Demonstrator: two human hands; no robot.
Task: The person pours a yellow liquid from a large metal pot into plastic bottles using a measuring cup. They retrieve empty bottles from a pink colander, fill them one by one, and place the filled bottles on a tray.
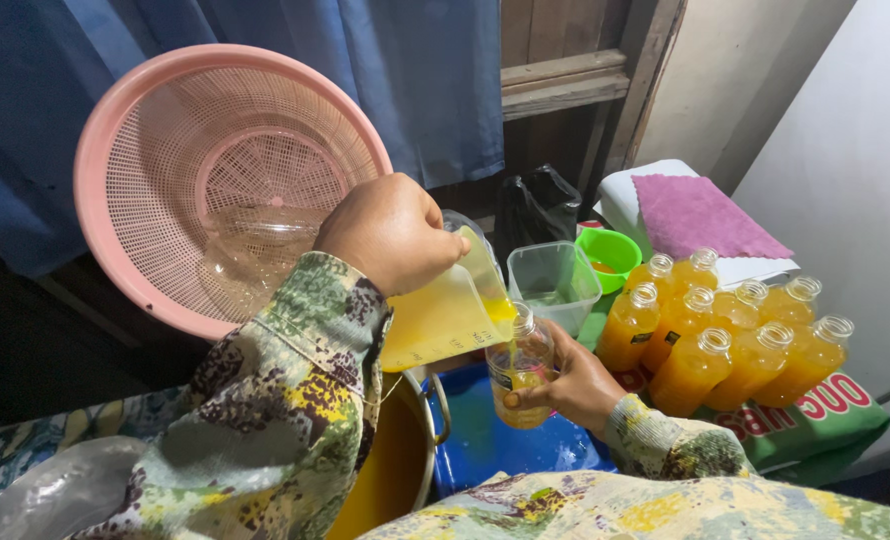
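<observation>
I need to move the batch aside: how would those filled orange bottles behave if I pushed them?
The filled bottles are tall and narrow, so probably tippy. They have no caps, so a knock would likely spill. They look heavy, and the bag beneath seems soft.

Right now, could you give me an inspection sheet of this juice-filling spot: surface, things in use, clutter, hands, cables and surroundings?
Surface: blue surface under the bottle being filled; a printed green sack under the filled bottles.
Job's things: tilted clear jug pouring yellow-orange juice into a small clear bottle; metal pot of juice below; nine filled bottles, uncapped.
Clutter: pink basket propped upright, empty square tub, green bowl, purple cloth, black bag.
Hands: left hand grips the jug; right hand holds the bottle.
Cables: nothing seen.
Surroundings: blue curtain, wooden frame, pale wall.
</observation>
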